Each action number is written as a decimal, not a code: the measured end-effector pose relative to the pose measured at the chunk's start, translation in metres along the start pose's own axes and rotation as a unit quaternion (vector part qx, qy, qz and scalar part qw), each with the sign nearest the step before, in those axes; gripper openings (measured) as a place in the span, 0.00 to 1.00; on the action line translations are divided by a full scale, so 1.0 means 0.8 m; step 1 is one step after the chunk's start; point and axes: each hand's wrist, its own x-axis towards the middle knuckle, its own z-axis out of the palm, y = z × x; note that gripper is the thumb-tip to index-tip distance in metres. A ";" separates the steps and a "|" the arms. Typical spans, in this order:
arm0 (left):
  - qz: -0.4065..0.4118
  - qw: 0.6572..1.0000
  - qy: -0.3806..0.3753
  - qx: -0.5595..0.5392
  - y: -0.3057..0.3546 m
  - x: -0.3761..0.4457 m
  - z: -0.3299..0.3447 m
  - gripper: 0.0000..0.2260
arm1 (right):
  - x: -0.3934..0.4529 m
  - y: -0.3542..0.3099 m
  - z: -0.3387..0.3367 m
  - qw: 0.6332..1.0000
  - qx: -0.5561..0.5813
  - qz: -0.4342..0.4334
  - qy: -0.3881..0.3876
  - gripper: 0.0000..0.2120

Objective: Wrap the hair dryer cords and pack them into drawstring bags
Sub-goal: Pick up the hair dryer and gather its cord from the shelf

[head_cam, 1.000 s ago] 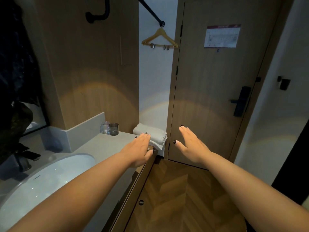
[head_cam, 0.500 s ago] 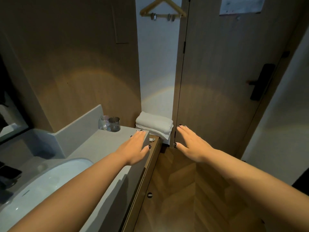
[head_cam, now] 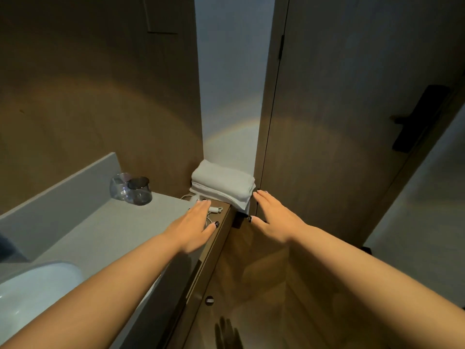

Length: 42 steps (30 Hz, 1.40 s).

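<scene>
Sink (head_cam: 37, 280): white basin at the near left, set in the grey table (head_cam: 105, 230).
Left hand (head_cam: 192, 226): flat, fingers straight and together, palm down over a white cord (head_cam: 210, 210) (plug end peeking out).
Right hand (head_cam: 274, 217): open, fingers straight, hovering off the table edge.
Glasses (head_cam: 132, 188): two, nothing visible inside.
Towels (head_cam: 222, 186): folded stack, farthest, in the corner.

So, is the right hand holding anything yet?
No, the right hand is flat and open with straight fingers, empty, beside the folded towels.
</scene>
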 end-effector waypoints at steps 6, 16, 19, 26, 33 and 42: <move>-0.037 0.998 -0.006 -0.049 0.005 0.109 0.021 0.31 | 0.086 0.083 -0.012 0.999 0.007 -0.005 -0.033 0.33; -0.088 0.987 -0.015 -0.137 -0.030 0.246 0.029 0.32 | 0.216 0.153 -0.001 0.997 0.040 -0.011 -0.071 0.33; -0.083 0.987 -0.024 -0.134 -0.052 0.285 0.034 0.32 | 0.259 0.159 0.007 0.995 0.053 -0.011 -0.081 0.33; -0.108 0.979 -0.040 -0.167 -0.123 0.375 0.042 0.32 | 0.377 0.160 0.034 0.991 0.088 -0.006 -0.102 0.34; -0.132 0.977 -0.054 -0.155 -0.180 0.451 0.047 0.31 | 0.474 0.165 0.061 0.986 0.116 -0.007 -0.123 0.33; -0.225 0.950 -0.043 -0.214 -0.206 0.551 0.084 0.32 | 0.588 0.210 0.092 0.976 0.125 -0.022 -0.177 0.33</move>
